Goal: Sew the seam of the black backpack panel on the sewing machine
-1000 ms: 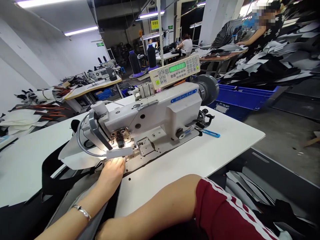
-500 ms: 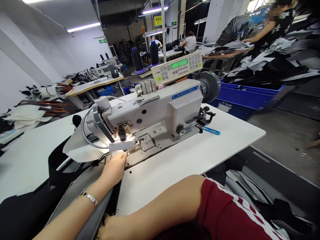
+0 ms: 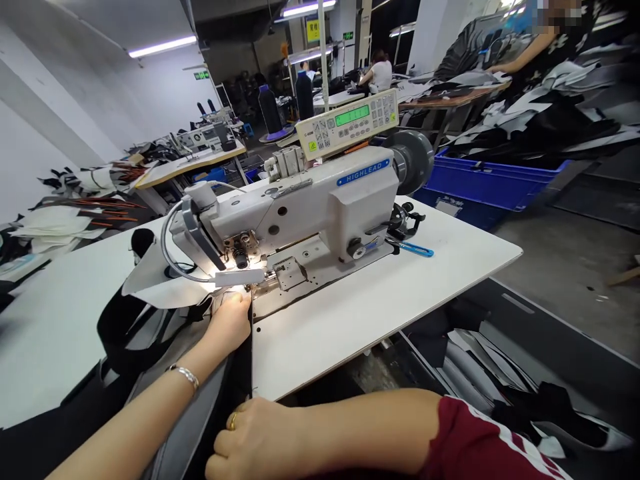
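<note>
My left hand [image 3: 231, 321] is beside the needle area of a white sewing machine [image 3: 310, 213], its fingers bent closed on the edge of the grey and black fabric [image 3: 193, 417]. Bright lamp light falls just ahead of the fingertips. Nearer to me, at the table's front edge, my right hand [image 3: 257, 440] makes a fist on the black side of the same fabric; its fingertips are hidden. Black strap-like pieces [image 3: 113, 323] loop up from the fabric at the left. The part under the presser foot is hidden by the lamp and my fingers.
The white table [image 3: 350, 307] surrounds the machine. A blue cutter [image 3: 415, 249] lies near the handwheel. Below, at right, a grey bin [image 3: 550, 327] contains cut pieces. Beyond stands a blue crate [image 3: 493, 180] under piled fabric. Other people work farther back.
My right hand has come up and forward into fuller view, still closed. The left hand stays beside the needle area. The view has shifted slightly, and the black fabric edge shows more.
</note>
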Available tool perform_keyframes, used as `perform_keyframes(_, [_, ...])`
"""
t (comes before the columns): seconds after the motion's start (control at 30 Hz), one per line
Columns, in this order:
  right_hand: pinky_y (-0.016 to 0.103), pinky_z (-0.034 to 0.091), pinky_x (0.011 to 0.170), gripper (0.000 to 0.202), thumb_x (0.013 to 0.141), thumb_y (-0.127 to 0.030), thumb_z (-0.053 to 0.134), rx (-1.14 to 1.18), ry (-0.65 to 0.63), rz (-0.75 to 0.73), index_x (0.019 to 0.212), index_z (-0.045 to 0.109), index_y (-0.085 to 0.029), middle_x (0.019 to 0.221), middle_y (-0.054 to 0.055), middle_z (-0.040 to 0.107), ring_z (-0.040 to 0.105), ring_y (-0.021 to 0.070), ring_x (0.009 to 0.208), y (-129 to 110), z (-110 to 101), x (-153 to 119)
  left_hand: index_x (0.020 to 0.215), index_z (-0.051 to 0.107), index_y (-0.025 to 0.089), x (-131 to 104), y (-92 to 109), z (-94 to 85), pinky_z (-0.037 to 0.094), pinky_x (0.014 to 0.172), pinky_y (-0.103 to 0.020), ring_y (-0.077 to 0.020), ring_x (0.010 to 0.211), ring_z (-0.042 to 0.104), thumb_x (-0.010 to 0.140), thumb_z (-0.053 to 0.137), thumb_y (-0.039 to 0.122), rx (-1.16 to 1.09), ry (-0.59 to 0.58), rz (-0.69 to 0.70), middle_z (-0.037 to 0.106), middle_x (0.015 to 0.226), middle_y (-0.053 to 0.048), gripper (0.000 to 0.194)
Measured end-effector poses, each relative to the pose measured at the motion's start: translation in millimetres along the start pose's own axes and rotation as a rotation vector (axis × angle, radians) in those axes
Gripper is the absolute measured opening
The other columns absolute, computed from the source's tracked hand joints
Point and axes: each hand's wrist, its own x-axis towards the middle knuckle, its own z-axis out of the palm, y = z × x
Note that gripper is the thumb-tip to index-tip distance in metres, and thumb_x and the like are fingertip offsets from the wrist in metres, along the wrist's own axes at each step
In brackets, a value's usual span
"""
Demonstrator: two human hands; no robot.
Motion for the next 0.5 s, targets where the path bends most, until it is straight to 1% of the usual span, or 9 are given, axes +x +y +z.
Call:
perform_keyframes(0.07, [0.029, 0.035, 0.04, 0.015, 0.084, -0.014, 0.064, -0.021, 0.09, -0.003, 0.073, 0.055, -0.017, 0.064, -0.002, 0.056, 0.059, 0.0166, 0.056, 1, 13, -4, 0.1, 0.063, 0.01, 1, 2, 1.3, 0.047, 0.079, -0.035, -0.0272, 0.09, 0.061, 0.076, 0.037, -0.002, 0.009, 0.008, -0.011, 0.059, 0.097, -0.015, 0.037])
perform_keyframes(0.13, [0.028, 0.034, 0.04, 0.018, 0.084, -0.015, 0.065, -0.019, 0.14, -0.007, 0.071, 0.052, -0.018, 0.063, -0.002, 0.054, 0.057, 0.0155, 0.055, 4, 18, -4, 0.096, 0.063, 0.011, 3, 3, 0.8, 0.047, 0.078, -0.034, -0.0265, 0.089, 0.061, 0.076, 0.038, -0.002, 0.012, 0.01, -0.019, 0.059, 0.096, -0.014, 0.035])
perform_keyframes(0.33, [0.028, 0.034, 0.04, 0.02, 0.085, -0.023, 0.068, -0.061, 0.175, -0.002, 0.073, 0.053, -0.019, 0.062, -0.003, 0.052, 0.055, 0.015, 0.054, 7, 17, -4, 0.093, 0.062, 0.013, 10, 1, 1.9, 0.047, 0.077, -0.032, -0.024, 0.088, 0.061, 0.075, 0.041, -0.001, 0.008, 0.04, -0.032, 0.06, 0.095, -0.012, 0.031])
perform_keyframes(0.4, [0.028, 0.035, 0.042, 0.022, 0.085, -0.022, 0.068, -0.091, 0.18, -0.009, 0.071, 0.051, -0.019, 0.061, -0.003, 0.05, 0.053, 0.0143, 0.053, 8, 18, -5, 0.09, 0.063, 0.014, 11, -1, 3.0, 0.047, 0.078, -0.031, -0.0234, 0.089, 0.061, 0.075, 0.042, -0.001, 0.007, 0.054, -0.034, 0.06, 0.094, -0.012, 0.029])
perform_keyframes(0.5, [0.028, 0.039, 0.047, 0.022, 0.085, -0.018, 0.064, -0.127, 0.235, -0.025, 0.069, 0.048, -0.019, 0.062, -0.002, 0.047, 0.051, 0.0143, 0.054, 11, 27, -7, 0.088, 0.063, 0.015, 15, -2, 3.0, 0.047, 0.08, -0.03, -0.0224, 0.091, 0.061, 0.075, 0.044, -0.001, 0.002, 0.068, -0.038, 0.06, 0.095, -0.011, 0.028])
